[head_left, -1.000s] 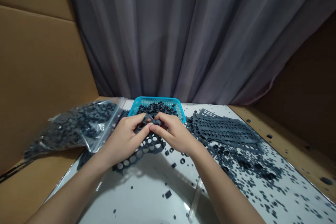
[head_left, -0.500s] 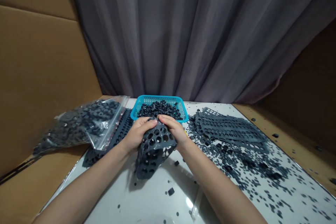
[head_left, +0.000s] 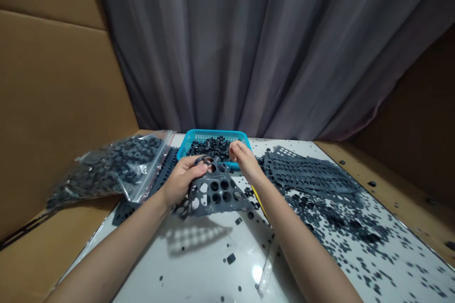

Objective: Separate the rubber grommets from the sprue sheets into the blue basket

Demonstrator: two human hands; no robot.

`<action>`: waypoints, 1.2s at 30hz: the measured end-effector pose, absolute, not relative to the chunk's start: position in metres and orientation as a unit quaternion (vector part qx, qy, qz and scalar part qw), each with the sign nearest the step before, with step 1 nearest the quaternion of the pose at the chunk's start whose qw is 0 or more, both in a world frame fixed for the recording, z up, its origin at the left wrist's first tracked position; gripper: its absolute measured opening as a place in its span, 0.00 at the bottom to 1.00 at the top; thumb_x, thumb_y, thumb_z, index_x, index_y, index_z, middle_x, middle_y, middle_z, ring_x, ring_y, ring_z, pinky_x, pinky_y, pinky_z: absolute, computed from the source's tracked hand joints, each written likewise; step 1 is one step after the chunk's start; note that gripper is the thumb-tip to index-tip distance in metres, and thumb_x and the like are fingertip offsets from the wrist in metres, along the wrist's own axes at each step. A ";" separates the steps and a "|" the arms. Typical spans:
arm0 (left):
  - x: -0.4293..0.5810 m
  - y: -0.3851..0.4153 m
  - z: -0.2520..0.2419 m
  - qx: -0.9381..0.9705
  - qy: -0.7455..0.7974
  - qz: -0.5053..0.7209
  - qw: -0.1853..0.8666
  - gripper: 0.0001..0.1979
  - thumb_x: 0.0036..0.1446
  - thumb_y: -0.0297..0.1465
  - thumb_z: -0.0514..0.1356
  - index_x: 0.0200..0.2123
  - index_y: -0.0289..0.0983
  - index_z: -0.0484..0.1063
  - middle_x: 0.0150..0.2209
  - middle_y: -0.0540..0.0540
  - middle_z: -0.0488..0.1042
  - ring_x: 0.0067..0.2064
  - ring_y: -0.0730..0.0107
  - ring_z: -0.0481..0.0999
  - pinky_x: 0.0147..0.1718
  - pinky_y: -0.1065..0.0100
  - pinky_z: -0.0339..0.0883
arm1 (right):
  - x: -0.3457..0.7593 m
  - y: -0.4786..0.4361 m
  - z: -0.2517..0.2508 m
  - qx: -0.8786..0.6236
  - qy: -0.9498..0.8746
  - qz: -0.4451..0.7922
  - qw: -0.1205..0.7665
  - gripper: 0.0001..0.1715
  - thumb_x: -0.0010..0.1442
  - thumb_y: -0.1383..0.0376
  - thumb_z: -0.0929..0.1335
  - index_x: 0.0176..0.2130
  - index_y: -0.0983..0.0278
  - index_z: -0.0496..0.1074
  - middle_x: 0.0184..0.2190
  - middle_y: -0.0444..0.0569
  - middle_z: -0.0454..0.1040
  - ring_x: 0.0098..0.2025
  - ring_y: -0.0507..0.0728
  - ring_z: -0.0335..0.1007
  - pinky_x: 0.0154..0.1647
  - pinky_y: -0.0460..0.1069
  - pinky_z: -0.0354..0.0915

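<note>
My left hand (head_left: 183, 177) grips the far edge of a dark grey rubber sheet (head_left: 216, 194) punched full of round holes, holding it a little above the white table (head_left: 199, 260). My right hand (head_left: 243, 158) is off the sheet, with pinched fingertips over the rim of a small turquoise basket (head_left: 185, 144) heaped with small black rubber rings (head_left: 209, 147). Whether a ring sits between those fingertips is too small to tell.
A clear zip bag (head_left: 113, 168) of black rings lies at the left on brown cardboard. A pile of punched grey sheets (head_left: 309, 175) lies at the right amid scattered black scraps (head_left: 341, 232). More sheets (head_left: 163, 175) sit under the bag's edge. A grey curtain hangs behind.
The right hand let go of the sheet and moved up over the basket. The sheet, held by both hands before, now hangs flatter from the left hand alone.
</note>
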State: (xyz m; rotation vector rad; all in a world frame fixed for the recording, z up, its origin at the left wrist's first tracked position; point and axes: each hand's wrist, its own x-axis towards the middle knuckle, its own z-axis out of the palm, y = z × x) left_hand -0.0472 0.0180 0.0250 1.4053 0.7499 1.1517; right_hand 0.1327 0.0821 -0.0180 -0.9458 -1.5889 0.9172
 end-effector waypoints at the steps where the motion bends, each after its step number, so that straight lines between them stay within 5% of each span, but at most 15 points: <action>1: -0.049 0.021 0.026 0.642 0.312 0.467 0.522 0.13 0.48 0.38 0.61 0.21 0.34 0.69 0.26 0.49 0.66 0.27 0.74 0.65 0.26 0.73 0.60 | 0.141 0.091 -0.024 -0.472 -0.702 0.278 0.455 0.18 0.62 0.53 0.54 0.30 0.61 0.59 0.22 0.41 0.55 0.26 0.52 0.53 0.30 0.47 0.56; 5: -0.054 0.028 0.032 0.745 0.325 0.392 0.430 0.12 0.53 0.36 0.58 0.23 0.34 0.71 0.40 0.43 0.67 0.42 0.65 0.68 0.43 0.67 0.61 | 0.162 0.121 -0.042 -0.551 -0.730 0.178 0.363 0.12 0.54 0.58 0.66 0.35 0.64 0.68 0.29 0.49 0.65 0.38 0.59 0.58 0.40 0.54 0.54; 8: -0.054 0.027 0.034 0.769 0.342 0.386 0.378 0.12 0.54 0.35 0.57 0.23 0.35 0.69 0.43 0.43 0.69 0.47 0.62 0.67 0.48 0.64 0.58 | 0.162 0.129 -0.039 -0.566 -0.744 0.157 0.317 0.18 0.46 0.63 0.71 0.39 0.64 0.72 0.37 0.55 0.69 0.46 0.65 0.56 0.45 0.58 0.51; 11: -0.053 0.023 0.035 0.773 0.365 0.398 0.332 0.10 0.53 0.33 0.57 0.22 0.36 0.65 0.44 0.42 0.71 0.49 0.61 0.67 0.49 0.64 0.58 | 0.156 0.115 -0.017 -0.544 -0.753 0.125 0.349 0.15 0.52 0.61 0.69 0.41 0.62 0.73 0.44 0.56 0.67 0.49 0.64 0.56 0.48 0.58 0.50; 14: -0.051 0.020 0.036 0.776 0.386 0.397 0.302 0.09 0.52 0.31 0.57 0.22 0.36 0.61 0.45 0.43 0.71 0.49 0.61 0.67 0.48 0.64 0.59 | 0.148 0.083 0.017 -0.383 -0.791 0.144 0.455 0.14 0.61 0.58 0.60 0.33 0.64 0.69 0.34 0.50 0.68 0.39 0.57 0.62 0.43 0.52 0.56; 17: -0.050 0.019 0.037 0.781 0.393 0.389 0.289 0.08 0.51 0.30 0.57 0.23 0.37 0.62 0.43 0.44 0.71 0.47 0.62 0.69 0.47 0.66 0.59 | 0.143 0.051 0.044 -0.284 -0.862 0.158 0.388 0.10 0.58 0.58 0.64 0.32 0.64 0.65 0.28 0.46 0.67 0.32 0.53 0.61 0.38 0.49 0.56; 29: -0.050 0.021 0.033 0.716 0.430 0.370 0.408 0.14 0.50 0.35 0.58 0.20 0.36 0.58 0.20 0.55 0.56 0.25 0.76 0.57 0.24 0.73 0.51 | 0.131 0.034 0.046 -0.371 -0.893 0.023 0.253 0.11 0.59 0.59 0.65 0.31 0.64 0.62 0.28 0.46 0.69 0.31 0.53 0.60 0.35 0.48 0.49; 36: -0.054 0.021 0.040 0.666 0.441 0.382 0.465 0.14 0.50 0.41 0.59 0.27 0.35 0.67 0.23 0.52 0.67 0.26 0.72 0.65 0.25 0.73 0.59 | 0.134 0.022 0.056 -0.329 -0.898 0.043 0.288 0.09 0.62 0.61 0.62 0.31 0.63 0.62 0.30 0.46 0.69 0.32 0.52 0.61 0.35 0.48 0.50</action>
